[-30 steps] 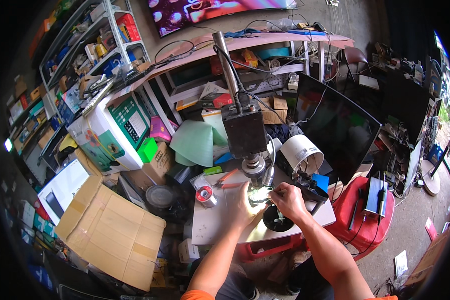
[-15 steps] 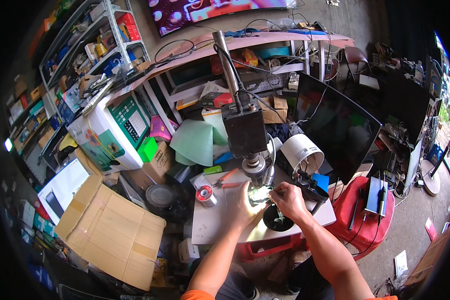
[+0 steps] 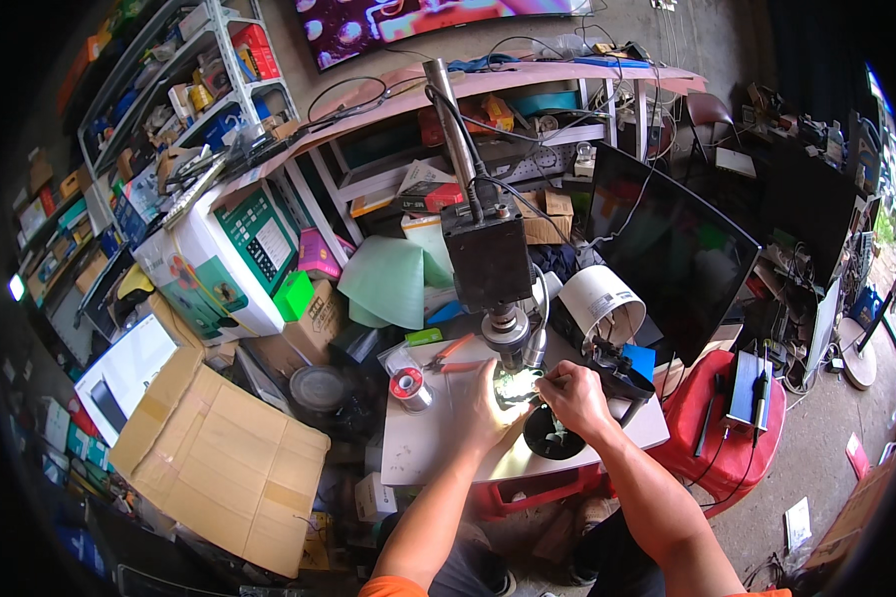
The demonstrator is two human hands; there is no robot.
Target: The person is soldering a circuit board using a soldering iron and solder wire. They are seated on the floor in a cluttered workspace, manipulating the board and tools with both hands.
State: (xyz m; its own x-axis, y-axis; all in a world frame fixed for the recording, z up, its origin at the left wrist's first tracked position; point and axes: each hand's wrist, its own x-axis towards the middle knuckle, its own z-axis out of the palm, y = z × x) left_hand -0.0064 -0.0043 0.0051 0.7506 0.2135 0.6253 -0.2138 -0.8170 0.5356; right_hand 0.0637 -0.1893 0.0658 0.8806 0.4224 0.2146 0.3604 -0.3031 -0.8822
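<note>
Under the lens of a black-bodied microscope camera point(image 3: 485, 257) on a steel post, a small lit object, seemingly a circuit board point(image 3: 514, 387), rests in the grip of my left hand point(image 3: 490, 413). My right hand point(image 3: 574, 400) is pinched at its right side, fingertips touching or very near it; whatever is between them is too small to make out. A round black base point(image 3: 555, 438) sits on the white worktop point(image 3: 413, 453) below my hands. A solder spool point(image 3: 411, 391) and orange-handled pliers point(image 3: 451, 354) lie to the left.
A red stool point(image 3: 690, 437) at right bears a soldering station point(image 3: 745, 392). A dark monitor point(image 3: 667, 259) and white cylinder point(image 3: 599, 301) stand behind. Flattened cardboard point(image 3: 219, 453) is at left. A cluttered bench point(image 3: 388, 95), wall screen point(image 3: 440, 25) and loaded shelves point(image 3: 189, 55) fill the back.
</note>
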